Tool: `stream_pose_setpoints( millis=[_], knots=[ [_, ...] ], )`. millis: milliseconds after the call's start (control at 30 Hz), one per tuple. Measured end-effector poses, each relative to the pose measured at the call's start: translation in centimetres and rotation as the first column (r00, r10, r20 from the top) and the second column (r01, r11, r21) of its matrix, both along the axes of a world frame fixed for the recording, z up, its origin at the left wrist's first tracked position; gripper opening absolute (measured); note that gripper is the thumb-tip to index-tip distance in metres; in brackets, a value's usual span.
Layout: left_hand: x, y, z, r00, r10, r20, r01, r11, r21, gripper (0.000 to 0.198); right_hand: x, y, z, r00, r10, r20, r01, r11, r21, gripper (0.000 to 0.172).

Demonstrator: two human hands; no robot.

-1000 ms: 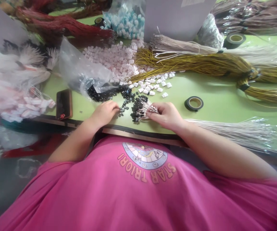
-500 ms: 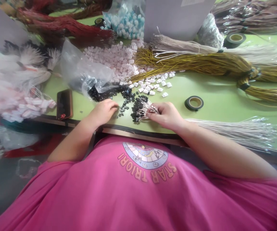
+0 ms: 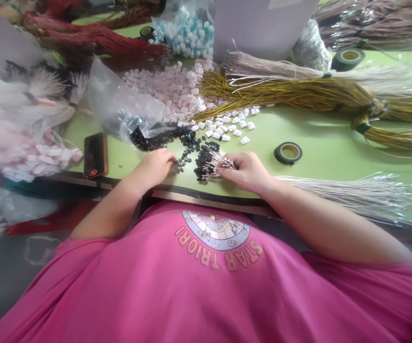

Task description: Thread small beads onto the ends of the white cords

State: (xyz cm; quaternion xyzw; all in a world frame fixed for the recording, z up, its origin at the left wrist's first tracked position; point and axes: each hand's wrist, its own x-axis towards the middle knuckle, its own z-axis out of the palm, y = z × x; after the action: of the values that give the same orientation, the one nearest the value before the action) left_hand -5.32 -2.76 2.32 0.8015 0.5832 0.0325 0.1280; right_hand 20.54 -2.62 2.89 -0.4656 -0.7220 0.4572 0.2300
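At the near edge of the table (image 3: 329, 150) the right hand (image 3: 249, 170) clamps the wire bundle (image 3: 210, 161) — likely light and springy, best held just behind its black tips — while the left hand (image 3: 155, 166) curls over loose black caps (image 3: 189, 141), grip not discernible.

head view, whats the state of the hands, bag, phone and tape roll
left hand, curled, fingertips at the loose black pieces
right hand, closed on the wire bundle
plastic bag, open, black pieces spilling out
phone, lying flat, dark face up
tape roll, lying flat
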Motion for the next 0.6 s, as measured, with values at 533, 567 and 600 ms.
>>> stream_pose_setpoints(
  millis=[533, 567, 600],
  knots=[
    [-0.4, 0.1, 0.3, 0.998, -0.054, 0.018, 0.054, 0.998, -0.029, 0.024, 0.0, 0.0, -0.1, 1.0, 0.012, 0.008, -0.012, 1.0, 0.01, 0.021],
    [-0.2, 0.2, 0.2, 0.998, -0.058, 0.011, 0.059, 0.997, -0.047, 0.023, 0.0, 0.0, -0.1, 1.0, 0.01, 0.009, -0.01, 1.0, 0.011, 0.02],
    [0.0, 0.2, 0.1, 0.998, -0.057, 0.001, 0.057, 0.997, -0.06, 0.022, 0.0, 0.0, -0.1, 1.0, 0.007, 0.007, -0.007, 1.0, 0.011, 0.02]
  ],
)
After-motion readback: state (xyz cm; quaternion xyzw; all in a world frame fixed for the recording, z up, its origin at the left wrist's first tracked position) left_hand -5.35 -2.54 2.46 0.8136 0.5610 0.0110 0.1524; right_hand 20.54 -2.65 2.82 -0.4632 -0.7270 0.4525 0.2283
